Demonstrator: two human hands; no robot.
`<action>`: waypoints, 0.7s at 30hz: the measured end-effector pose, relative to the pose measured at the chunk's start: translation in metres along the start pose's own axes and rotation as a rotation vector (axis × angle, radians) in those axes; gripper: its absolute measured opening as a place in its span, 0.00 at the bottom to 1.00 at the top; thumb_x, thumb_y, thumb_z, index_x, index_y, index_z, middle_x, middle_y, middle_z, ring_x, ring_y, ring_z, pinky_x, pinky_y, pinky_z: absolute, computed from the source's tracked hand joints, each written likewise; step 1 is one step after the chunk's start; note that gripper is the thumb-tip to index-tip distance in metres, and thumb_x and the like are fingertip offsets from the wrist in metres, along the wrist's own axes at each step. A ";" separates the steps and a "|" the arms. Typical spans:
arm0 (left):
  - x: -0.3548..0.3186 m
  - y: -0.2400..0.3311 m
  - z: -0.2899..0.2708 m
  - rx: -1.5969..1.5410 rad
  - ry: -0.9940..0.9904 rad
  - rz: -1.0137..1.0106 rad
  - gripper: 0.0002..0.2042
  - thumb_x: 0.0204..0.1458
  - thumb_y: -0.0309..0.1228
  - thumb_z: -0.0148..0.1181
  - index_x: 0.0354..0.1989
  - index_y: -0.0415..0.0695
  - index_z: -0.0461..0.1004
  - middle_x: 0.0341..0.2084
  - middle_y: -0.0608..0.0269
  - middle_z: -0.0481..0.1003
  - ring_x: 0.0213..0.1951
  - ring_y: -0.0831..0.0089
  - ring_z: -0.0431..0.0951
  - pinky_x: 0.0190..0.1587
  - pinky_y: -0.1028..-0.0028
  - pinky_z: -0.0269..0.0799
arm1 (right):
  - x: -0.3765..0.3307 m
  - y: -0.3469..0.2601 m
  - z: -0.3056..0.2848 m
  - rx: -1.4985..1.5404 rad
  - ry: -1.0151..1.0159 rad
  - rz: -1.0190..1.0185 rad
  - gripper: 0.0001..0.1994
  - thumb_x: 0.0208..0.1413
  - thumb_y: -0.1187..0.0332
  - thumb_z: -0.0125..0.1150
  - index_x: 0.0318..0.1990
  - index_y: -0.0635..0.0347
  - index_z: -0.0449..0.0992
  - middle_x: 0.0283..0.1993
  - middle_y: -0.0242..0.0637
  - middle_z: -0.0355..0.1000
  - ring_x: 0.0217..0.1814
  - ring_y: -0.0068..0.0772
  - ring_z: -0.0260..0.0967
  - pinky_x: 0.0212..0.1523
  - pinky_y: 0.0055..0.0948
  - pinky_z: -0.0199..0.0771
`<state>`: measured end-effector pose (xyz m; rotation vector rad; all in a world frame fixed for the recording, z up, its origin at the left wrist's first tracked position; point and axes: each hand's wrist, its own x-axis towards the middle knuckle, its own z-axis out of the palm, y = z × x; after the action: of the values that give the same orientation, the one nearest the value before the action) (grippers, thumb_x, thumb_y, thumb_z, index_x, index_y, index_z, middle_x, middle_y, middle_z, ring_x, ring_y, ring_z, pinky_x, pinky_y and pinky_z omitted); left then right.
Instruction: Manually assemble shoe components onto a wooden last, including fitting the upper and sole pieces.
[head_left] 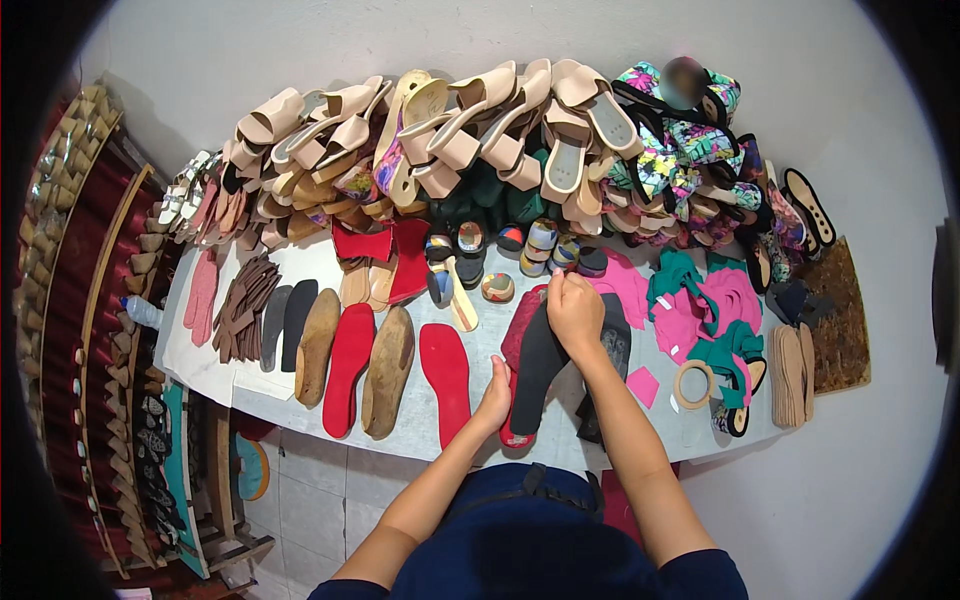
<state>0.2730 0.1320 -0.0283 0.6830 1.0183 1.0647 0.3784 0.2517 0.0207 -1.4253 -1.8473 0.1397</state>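
Observation:
My right hand is closed round the top end of a black shoe sole, which stands tilted over the table. Right behind that sole is a red shoe piece with textured fabric at its upper end; the sole covers much of it. My left hand is beside the red piece's left edge, fingers straight and partly hidden. A flat red insole lies left of it. Farther left, another red insole rests between two wooden shoe lasts. More dark soles lie under my right forearm.
Finished beige sandals and patterned ones are heaped along the wall. Pink and green fabric scraps, a tape roll and tan soles lie at right. Brown strips lie at left, near a shelf of lasts.

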 end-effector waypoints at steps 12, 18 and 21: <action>-0.003 0.003 0.004 0.023 -0.049 0.010 0.38 0.51 0.57 0.12 0.40 0.38 0.67 0.25 0.59 0.73 0.27 0.74 0.73 0.31 0.77 0.70 | 0.004 -0.003 -0.004 0.078 -0.055 0.084 0.16 0.55 0.64 0.40 0.22 0.65 0.69 0.22 0.46 0.67 0.25 0.47 0.64 0.27 0.41 0.63; -0.001 0.000 0.002 0.060 -0.065 0.062 0.38 0.51 0.56 0.13 0.39 0.37 0.67 0.26 0.59 0.73 0.27 0.74 0.74 0.31 0.77 0.70 | 0.008 -0.007 -0.005 0.185 -0.017 0.013 0.17 0.55 0.64 0.39 0.20 0.64 0.67 0.20 0.44 0.66 0.24 0.47 0.63 0.26 0.39 0.60; -0.001 0.000 0.003 0.033 -0.092 0.096 0.37 0.51 0.56 0.13 0.40 0.37 0.67 0.27 0.58 0.73 0.27 0.74 0.74 0.31 0.77 0.70 | 0.012 -0.008 -0.009 0.202 0.038 0.007 0.18 0.56 0.63 0.39 0.19 0.64 0.66 0.19 0.43 0.65 0.22 0.46 0.63 0.24 0.37 0.59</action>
<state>0.2759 0.1309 -0.0264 0.8067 0.9330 1.0920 0.3773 0.2558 0.0366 -1.2853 -1.7443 0.2920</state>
